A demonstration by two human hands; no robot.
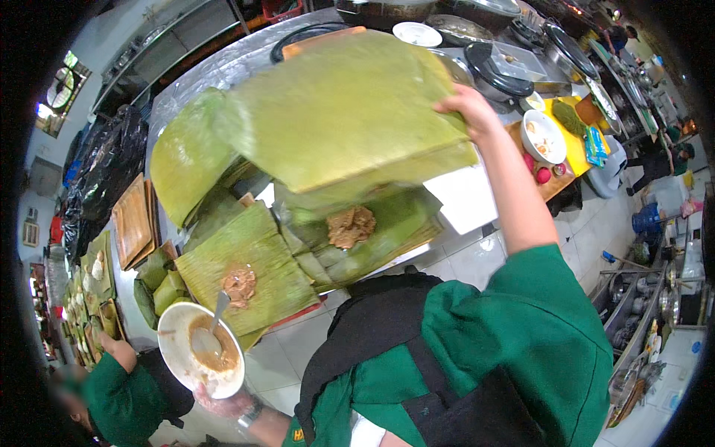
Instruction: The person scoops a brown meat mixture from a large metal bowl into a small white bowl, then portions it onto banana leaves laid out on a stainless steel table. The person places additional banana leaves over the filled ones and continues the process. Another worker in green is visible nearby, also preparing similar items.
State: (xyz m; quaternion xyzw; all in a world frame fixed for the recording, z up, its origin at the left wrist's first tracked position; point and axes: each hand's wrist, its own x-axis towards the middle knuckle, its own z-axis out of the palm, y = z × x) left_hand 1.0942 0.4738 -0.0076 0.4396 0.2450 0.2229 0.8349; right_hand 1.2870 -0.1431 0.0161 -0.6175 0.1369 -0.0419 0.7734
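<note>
- Stack of banana leaves [350, 112] is held aloft over the counter by right hand [469, 112]; fingers closed round its right edge, thumb side hidden.
- White bowl [199, 350] of brown paste, spoon [217, 309] inside, is cupped from below by left hand [223, 404]; finger spread cannot be told.
- Risk: the raised stack is gripped at one edge only, so leaves could slide off onto the filled leaf [354, 227] below.
- Risk: bowl could tip, being supported at its lower rim only.
- Second filled leaf [242, 272] lies just beside the bowl.
</note>
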